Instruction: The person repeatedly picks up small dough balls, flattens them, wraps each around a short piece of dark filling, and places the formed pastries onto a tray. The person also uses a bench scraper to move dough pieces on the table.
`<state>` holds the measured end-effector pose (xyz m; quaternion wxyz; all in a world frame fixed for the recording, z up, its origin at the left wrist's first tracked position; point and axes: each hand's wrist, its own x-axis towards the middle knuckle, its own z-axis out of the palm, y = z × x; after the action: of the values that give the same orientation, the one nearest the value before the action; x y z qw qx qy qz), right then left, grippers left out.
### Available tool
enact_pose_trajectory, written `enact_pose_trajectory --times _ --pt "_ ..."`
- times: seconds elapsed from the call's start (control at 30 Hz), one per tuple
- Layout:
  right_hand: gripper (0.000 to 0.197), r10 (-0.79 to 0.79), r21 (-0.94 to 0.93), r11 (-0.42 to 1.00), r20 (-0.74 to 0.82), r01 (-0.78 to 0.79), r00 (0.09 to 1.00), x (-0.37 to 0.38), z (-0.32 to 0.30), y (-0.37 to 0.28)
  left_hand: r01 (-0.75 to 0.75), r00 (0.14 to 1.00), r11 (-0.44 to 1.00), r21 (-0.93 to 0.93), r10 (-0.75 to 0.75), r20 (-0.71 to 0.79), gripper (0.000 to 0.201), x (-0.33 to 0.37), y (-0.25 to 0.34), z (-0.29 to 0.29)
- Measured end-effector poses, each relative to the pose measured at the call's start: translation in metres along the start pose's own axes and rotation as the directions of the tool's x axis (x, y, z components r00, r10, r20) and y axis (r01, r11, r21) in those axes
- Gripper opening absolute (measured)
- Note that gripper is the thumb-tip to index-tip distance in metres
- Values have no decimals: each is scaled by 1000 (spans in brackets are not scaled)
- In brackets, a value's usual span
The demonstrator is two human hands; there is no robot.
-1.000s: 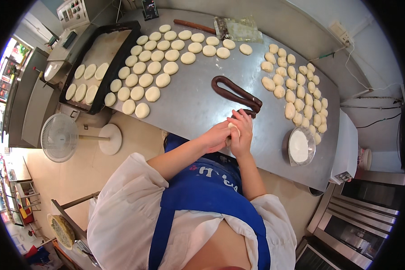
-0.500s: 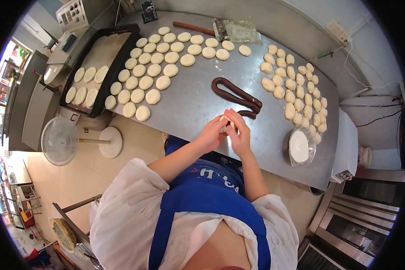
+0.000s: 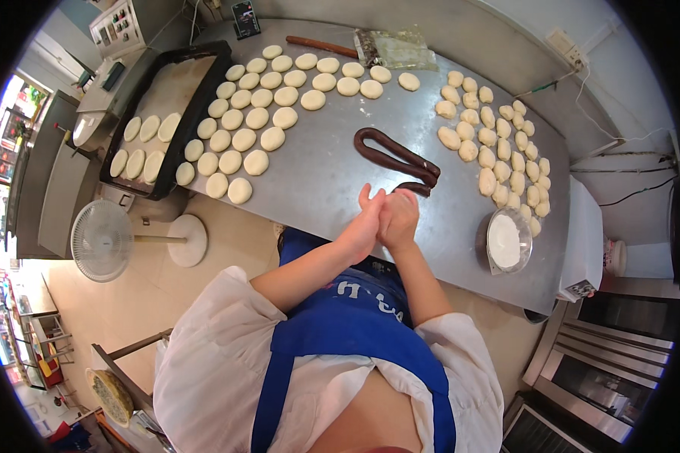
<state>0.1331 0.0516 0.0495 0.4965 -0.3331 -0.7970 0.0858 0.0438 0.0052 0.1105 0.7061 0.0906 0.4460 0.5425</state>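
Observation:
My left hand (image 3: 364,225) and my right hand (image 3: 397,220) are pressed together over the near edge of the steel table (image 3: 317,181). Between the palms is the dough ball, hidden now but visible half a second ago. My left thumb sticks up, while the right hand's fingers are curled over the left. Just beyond my fingertips lies a short end piece of dark brown filling (image 3: 413,188). Behind it rests a long rope of the same dark filling (image 3: 389,151), folded into a loop.
Flattened pale dough rounds (image 3: 243,140) stand in rows at the left, beside a black-rimmed baking tray (image 3: 223,62) with several ovals. Lumpy dough balls (image 3: 487,155) fill the right side, near a bowl of white flour (image 3: 504,241). A rolling pin (image 3: 321,47) and a plastic bag (image 3: 404,51) lie at the back.
My hands have closed from fingertips pinching around the dough ball to palms pressed together, covering it. The things on the table have stayed in place.

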Motion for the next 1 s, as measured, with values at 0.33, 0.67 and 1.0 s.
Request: enact_pose_trajectory --times 0.33,0.67,1.0 --pt "34 212 200 955 61 -220 975 2 -1 -1 -108 973 977 186 65 220 45 40 -29 -39" --pt "26 371 82 925 7 -371 928 -39 -52 23 115 896 967 228 -200 396 57 68 -50 -12" --pt "32 475 -574 504 -440 -645 762 -112 -212 180 411 866 855 316 -474 158 58 74 -58 -22"
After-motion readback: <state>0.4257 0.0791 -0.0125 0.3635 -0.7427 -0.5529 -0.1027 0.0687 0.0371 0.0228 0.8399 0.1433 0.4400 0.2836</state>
